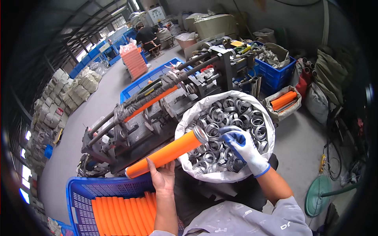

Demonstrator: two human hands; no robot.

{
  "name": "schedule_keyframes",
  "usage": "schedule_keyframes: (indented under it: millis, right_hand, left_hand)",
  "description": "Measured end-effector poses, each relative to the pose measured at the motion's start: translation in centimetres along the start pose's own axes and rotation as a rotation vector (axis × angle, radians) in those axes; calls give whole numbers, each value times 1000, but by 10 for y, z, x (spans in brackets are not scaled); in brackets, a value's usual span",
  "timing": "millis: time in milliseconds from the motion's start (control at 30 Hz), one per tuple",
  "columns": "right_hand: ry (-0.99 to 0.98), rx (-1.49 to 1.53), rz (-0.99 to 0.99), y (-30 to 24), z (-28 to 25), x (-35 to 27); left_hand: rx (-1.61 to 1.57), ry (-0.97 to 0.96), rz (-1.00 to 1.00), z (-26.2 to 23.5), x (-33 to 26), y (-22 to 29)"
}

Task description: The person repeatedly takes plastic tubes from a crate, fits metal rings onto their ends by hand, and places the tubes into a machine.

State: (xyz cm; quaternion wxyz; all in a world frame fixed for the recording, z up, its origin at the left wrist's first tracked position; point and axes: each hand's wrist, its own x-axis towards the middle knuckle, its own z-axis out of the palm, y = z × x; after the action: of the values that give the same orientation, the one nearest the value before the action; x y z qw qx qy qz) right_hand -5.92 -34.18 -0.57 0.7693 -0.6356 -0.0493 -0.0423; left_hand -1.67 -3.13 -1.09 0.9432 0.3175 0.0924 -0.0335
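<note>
My bare left hand [162,175] is wrapped around an orange tube [165,153] near its lower end, holding it aslant. A silver threaded metal ring [201,135] sits on the tube's upper right end. Just right of that ring is my right hand [241,146], in a white glove with blue-coated fingers. Its fingers reach toward the ring, stretched and slightly apart, and I see nothing held in them. Beneath both the ring and the glove stands a white sack [267,118] with a rolled rim, full of loose silver metal rings [217,115].
At lower left, a blue plastic crate [80,200] holds a row of orange tubes [122,214]. A dark machine [138,129] with rods and another orange tube lies ahead. A green round base [318,195] stands at right. Far off, a person [146,35] sits near stacked orange tubes [134,63].
</note>
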Motion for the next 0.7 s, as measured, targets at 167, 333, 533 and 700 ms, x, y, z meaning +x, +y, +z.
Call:
schedule_keyframes:
  millis: [167, 333, 533, 700]
  right_hand:
    - [140, -748, -280, -3, -9, 0]
    - [171, -1003, -244, 26, -24, 0]
    - [119, -1024, -256, 26, -18, 3]
    - [80, -1024, -241, 24, -16, 3]
  left_hand:
    - [-63, -53, -25, -2, 42, 11]
    - [-17, -63, 11, 30, 131, 2]
    - [192, 69, 55, 48, 267, -4]
    - [241, 213, -36, 17, 310, -15]
